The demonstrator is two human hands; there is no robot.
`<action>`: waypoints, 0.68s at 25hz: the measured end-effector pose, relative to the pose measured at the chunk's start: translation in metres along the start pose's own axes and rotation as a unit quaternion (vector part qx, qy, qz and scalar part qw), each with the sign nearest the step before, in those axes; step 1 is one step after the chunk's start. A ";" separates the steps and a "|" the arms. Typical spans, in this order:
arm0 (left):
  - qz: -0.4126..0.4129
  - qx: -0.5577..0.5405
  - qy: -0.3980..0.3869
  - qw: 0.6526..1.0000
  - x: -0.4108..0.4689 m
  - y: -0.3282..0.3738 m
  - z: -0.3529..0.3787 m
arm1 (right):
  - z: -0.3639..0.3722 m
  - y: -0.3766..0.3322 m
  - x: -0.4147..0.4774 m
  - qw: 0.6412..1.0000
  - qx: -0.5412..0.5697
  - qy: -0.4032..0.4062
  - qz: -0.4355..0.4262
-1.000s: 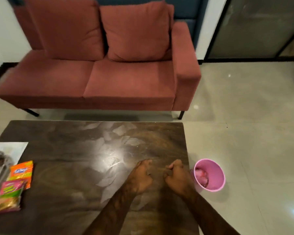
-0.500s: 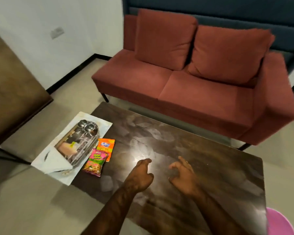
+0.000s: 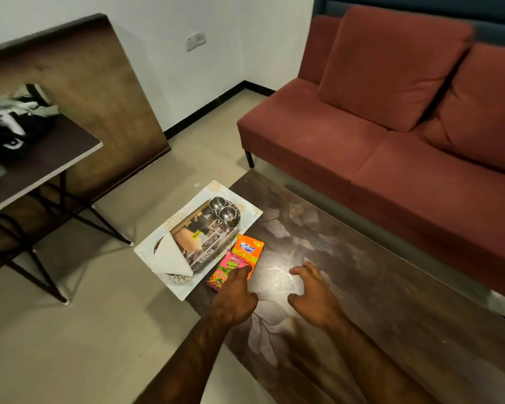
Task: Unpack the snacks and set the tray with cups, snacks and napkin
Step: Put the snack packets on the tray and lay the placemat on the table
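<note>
A shiny steel tray [image 3: 216,246] lies on a white placemat [image 3: 245,212] at the left end of the dark coffee table [image 3: 391,287]. Two small steel cups [image 3: 222,208] stand at the tray's far end, and a folded white napkin [image 3: 171,256] lies on its near end. Beside the tray lie an orange snack packet [image 3: 249,249] and a pink snack packet [image 3: 222,272]. My left hand [image 3: 235,298] reaches over the pink packet, fingertips at its right edge; whether they touch is unclear. My right hand [image 3: 315,290] hovers over the table with fingers spread and loosely bent, holding nothing.
A red sofa [image 3: 391,135] runs along the table's far side. A side table [image 3: 41,158] with black metal legs stands at the left, carrying dark clothes [image 3: 15,123]. A wooden board [image 3: 99,91] leans on the wall behind it. Tiled floor lies between.
The view has swung left, bringing the tray and packets closer. Both hands moved left across the table; my left hand now reaches the pink packet, and my right hand has spread its fingers.
</note>
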State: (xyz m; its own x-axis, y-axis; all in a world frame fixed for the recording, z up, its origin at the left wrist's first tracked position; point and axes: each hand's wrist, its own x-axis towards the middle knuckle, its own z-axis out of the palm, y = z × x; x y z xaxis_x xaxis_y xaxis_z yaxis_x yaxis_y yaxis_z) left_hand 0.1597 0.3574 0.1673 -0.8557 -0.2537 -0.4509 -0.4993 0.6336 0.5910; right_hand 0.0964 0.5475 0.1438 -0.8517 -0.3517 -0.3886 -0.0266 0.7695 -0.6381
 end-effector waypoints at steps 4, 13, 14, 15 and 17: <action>-0.043 -0.008 0.017 0.999 0.021 -0.013 -0.018 | 0.004 -0.018 0.033 0.999 0.000 -0.035 -0.013; -0.085 -0.048 -0.041 0.994 0.082 -0.061 -0.041 | 0.041 -0.043 0.096 0.995 0.007 -0.085 0.056; -0.081 -0.049 -0.055 0.994 0.094 -0.072 -0.041 | 0.053 -0.045 0.105 0.993 0.009 -0.092 0.073; -0.079 -0.048 -0.074 0.993 0.106 -0.082 -0.042 | 0.066 -0.046 0.114 0.991 0.012 -0.097 0.089; -0.072 -0.044 -0.106 0.991 0.123 -0.096 -0.045 | 0.087 -0.050 0.127 0.987 0.025 -0.099 0.120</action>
State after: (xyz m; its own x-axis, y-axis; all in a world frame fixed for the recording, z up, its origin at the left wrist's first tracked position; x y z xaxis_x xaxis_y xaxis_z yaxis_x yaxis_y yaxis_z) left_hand 0.0962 0.2323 0.0846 -0.7323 -0.1717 -0.6590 -0.6312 0.5343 0.5623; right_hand 0.0351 0.4177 0.0686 -0.7108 -0.2628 -0.6525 0.1939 0.8185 -0.5408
